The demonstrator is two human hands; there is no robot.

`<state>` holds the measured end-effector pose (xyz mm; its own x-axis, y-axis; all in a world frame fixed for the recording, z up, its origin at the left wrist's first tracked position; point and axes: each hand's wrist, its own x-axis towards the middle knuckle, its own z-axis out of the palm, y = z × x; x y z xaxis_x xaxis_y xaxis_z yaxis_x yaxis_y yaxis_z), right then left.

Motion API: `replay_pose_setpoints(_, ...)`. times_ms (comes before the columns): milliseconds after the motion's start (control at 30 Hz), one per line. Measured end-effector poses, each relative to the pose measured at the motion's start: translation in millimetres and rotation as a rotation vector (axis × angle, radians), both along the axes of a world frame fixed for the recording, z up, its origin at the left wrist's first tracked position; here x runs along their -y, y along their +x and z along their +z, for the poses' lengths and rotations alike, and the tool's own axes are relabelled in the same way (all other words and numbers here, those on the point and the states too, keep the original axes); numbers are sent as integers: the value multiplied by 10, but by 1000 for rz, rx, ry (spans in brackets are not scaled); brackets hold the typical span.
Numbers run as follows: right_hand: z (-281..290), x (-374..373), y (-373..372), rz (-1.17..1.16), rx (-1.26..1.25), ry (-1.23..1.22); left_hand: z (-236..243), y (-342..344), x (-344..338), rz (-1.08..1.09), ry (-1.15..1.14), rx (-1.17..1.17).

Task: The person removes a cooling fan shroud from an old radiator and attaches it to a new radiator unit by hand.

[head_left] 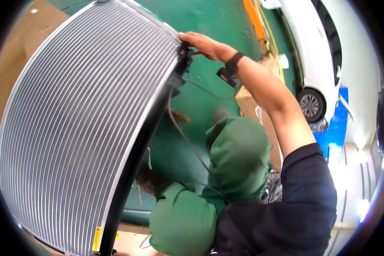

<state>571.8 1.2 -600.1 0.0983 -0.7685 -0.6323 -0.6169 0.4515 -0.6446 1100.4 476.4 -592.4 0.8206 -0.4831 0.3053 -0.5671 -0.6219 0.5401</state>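
A large car radiator (85,115), silver and finned with a black side tank, stands tilted across the left half of the view. My right hand (205,46) reaches out to its far right corner, fingers closed over the edge beside a black plastic fitting (184,55). A black strap with a small box (228,76) sits on my right wrist. A yellow label (97,239) is stuck near the radiator's lower end. My left hand does not show; the radiator's near end runs to the lower edge of the picture.
Brown cardboard (27,38) lies beyond the radiator on the left. My green-trousered knees (241,149) are close to its right side, with a grey cable (183,132) between. A cardboard box (251,104), an orange metal post (255,25) and a white car (313,47) stand to the right.
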Motion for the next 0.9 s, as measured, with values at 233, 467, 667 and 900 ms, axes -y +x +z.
replay_pose_setpoints(233,55,-57,109,-165,67,-70,81,274,-183,-8,137,18)
replay_pose_setpoints(467,-236,117,-8,-44,85,-220,448,813,-1246,-8,392,15)
replay_pose_setpoints(667,-412,246,-128,-35,548,84,827,397,-596,-259,1029,479)
replay_pose_setpoints(900,-510,268,-139,-102,505,58,211,186,143,189,335,-151)
